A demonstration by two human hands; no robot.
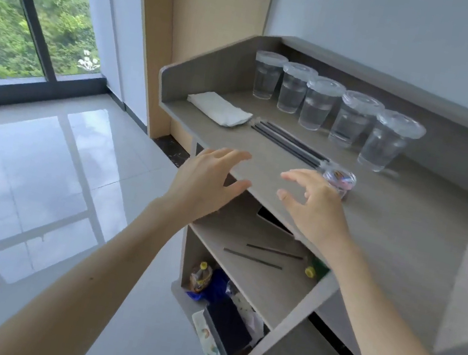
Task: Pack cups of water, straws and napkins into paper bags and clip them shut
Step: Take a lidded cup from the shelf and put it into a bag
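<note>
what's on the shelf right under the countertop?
Two loose black straws lie on the shelf, plus a yellow-capped bottle at its right edge. A dark object sits at the back. The countertop and right hand cover the rest.

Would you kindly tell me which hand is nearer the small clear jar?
Right: the right hand is just beside the small clear jar; the left hand is well off to its left.

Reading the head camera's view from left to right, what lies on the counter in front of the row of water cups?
A stack of white napkins → bundle of black straws → small clear jar of coloured clips.
</note>
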